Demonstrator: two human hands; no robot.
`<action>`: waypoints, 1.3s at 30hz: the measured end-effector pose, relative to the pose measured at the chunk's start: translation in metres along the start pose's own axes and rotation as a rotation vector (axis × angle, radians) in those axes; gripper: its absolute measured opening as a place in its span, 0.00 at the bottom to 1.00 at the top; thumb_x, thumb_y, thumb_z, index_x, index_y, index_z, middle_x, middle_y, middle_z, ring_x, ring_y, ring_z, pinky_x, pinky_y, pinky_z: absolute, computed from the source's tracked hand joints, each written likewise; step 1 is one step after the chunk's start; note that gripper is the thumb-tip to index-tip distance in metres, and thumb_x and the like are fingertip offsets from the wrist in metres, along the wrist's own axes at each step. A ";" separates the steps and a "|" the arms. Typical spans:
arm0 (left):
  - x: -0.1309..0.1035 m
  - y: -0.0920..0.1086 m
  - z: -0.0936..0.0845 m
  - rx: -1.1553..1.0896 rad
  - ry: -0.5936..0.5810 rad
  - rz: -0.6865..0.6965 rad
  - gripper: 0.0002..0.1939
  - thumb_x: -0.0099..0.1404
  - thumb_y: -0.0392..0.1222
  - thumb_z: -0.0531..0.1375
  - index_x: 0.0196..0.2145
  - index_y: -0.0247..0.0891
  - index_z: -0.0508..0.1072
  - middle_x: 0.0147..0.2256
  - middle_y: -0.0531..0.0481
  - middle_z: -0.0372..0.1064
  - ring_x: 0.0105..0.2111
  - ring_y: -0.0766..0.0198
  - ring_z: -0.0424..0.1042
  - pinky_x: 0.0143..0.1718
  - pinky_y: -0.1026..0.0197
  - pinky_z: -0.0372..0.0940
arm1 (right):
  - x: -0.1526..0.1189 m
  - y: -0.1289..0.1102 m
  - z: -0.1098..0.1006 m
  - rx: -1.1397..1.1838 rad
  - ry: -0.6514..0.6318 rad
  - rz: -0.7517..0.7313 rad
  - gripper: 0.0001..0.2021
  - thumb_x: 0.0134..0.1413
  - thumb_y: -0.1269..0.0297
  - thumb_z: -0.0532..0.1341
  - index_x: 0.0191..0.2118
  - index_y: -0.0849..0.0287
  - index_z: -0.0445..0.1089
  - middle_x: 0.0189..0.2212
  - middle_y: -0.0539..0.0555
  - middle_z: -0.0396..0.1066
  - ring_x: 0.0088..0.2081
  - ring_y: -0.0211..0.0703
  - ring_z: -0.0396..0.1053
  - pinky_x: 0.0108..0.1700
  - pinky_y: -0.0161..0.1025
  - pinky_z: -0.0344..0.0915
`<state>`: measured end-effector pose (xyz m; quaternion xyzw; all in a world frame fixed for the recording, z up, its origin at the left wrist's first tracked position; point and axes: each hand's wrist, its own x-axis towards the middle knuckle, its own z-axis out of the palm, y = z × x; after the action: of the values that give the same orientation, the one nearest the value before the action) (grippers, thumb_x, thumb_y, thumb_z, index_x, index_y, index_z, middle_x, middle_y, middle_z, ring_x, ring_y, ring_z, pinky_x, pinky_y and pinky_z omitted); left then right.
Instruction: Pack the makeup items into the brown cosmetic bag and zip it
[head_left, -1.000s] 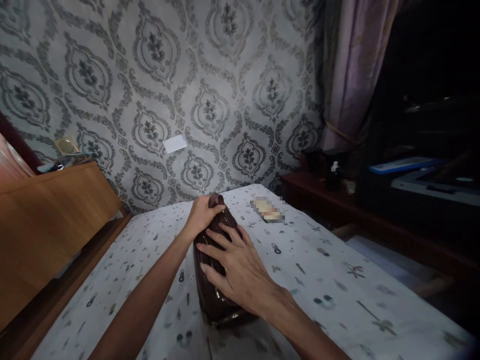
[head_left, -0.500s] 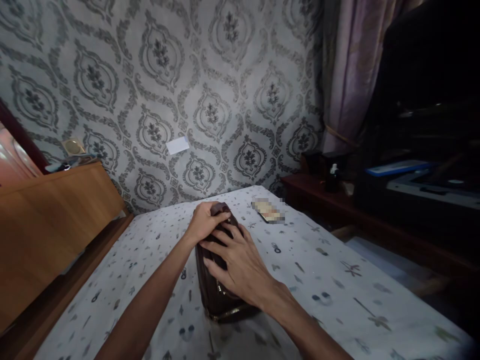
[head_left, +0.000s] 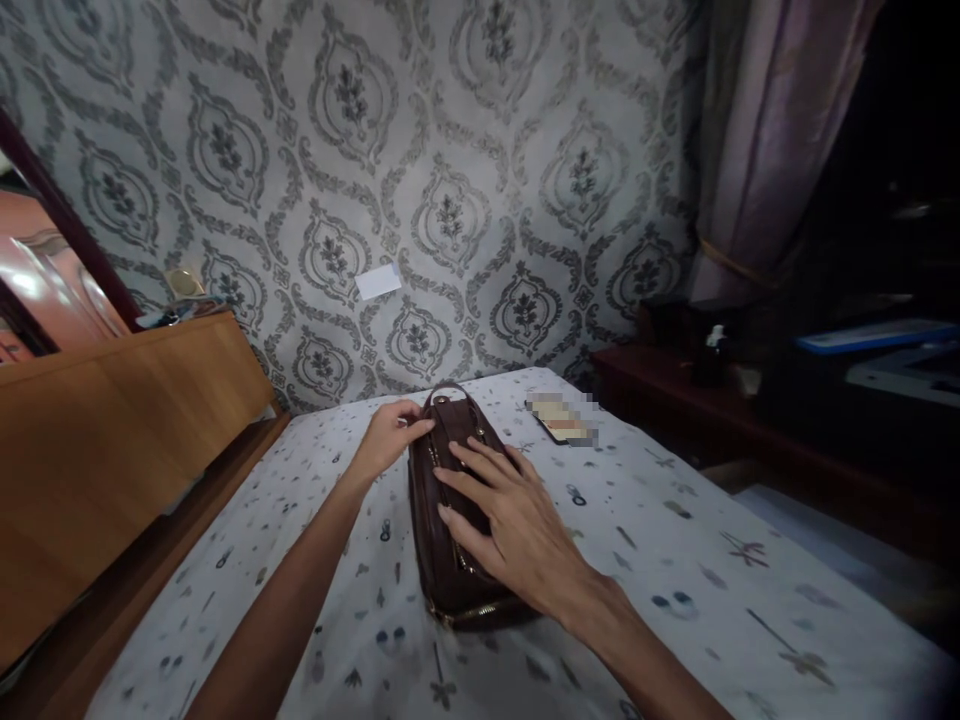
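A dark brown leather-look bag (head_left: 436, 540) with brass-coloured zippers lies lengthwise on the patterned bed sheet. Its loop handle (head_left: 450, 388) stands up at the far end. My left hand (head_left: 386, 438) is at the far left edge of the bag, fingers curled and thumb against the edge; a zipper pull between them cannot be made out. Across the bag's top rests my right hand (head_left: 506, 515), its fingers spread beside a zipper (head_left: 436, 458). That hand covers much of the bag's right side.
A phone (head_left: 562, 420) with a blurred screen lies right of the bag. A wooden headboard-like panel (head_left: 135, 430) borders the bed on the left. On the right, a dark red cabinet (head_left: 630, 375) carries a pump bottle (head_left: 712, 355). Patterned wallpaper covers the far wall.
My left hand has moved off the handle to the far left edge of the bag, and the handle loop now shows. My right hand stays spread on top. The view has turned slightly left.
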<state>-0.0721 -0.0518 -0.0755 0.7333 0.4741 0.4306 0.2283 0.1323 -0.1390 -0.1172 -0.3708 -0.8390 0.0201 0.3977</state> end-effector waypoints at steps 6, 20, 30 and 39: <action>-0.005 -0.004 0.013 0.146 0.166 0.044 0.10 0.58 0.42 0.60 0.23 0.37 0.67 0.26 0.53 0.64 0.31 0.63 0.64 0.35 0.61 0.59 | 0.001 0.001 0.002 -0.006 0.024 -0.016 0.16 0.61 0.60 0.59 0.51 0.54 0.76 0.59 0.57 0.70 0.63 0.59 0.63 0.63 0.67 0.55; -0.028 0.018 0.020 -0.086 0.206 -0.087 0.11 0.53 0.46 0.63 0.21 0.37 0.69 0.21 0.56 0.62 0.26 0.66 0.60 0.31 0.63 0.55 | 0.001 0.000 0.006 -0.018 0.044 -0.004 0.16 0.60 0.61 0.59 0.52 0.56 0.74 0.58 0.58 0.71 0.63 0.59 0.63 0.64 0.66 0.54; -0.040 0.024 0.022 -0.186 0.151 -0.110 0.15 0.54 0.51 0.63 0.22 0.37 0.66 0.22 0.57 0.59 0.25 0.68 0.58 0.30 0.64 0.55 | -0.003 0.006 0.002 -0.014 0.075 -0.067 0.16 0.62 0.61 0.57 0.52 0.58 0.73 0.58 0.61 0.71 0.61 0.59 0.66 0.62 0.65 0.58; -0.017 0.041 0.022 -0.105 0.022 0.070 0.15 0.55 0.42 0.65 0.40 0.38 0.73 0.39 0.49 0.72 0.40 0.60 0.70 0.42 0.61 0.63 | -0.037 0.012 0.009 0.103 0.294 0.058 0.16 0.63 0.61 0.57 0.54 0.57 0.71 0.63 0.63 0.63 0.63 0.56 0.62 0.61 0.56 0.65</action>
<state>-0.0363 -0.0834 -0.0631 0.7316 0.4275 0.4705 0.2461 0.1488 -0.1516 -0.1515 -0.3730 -0.7586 0.0204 0.5338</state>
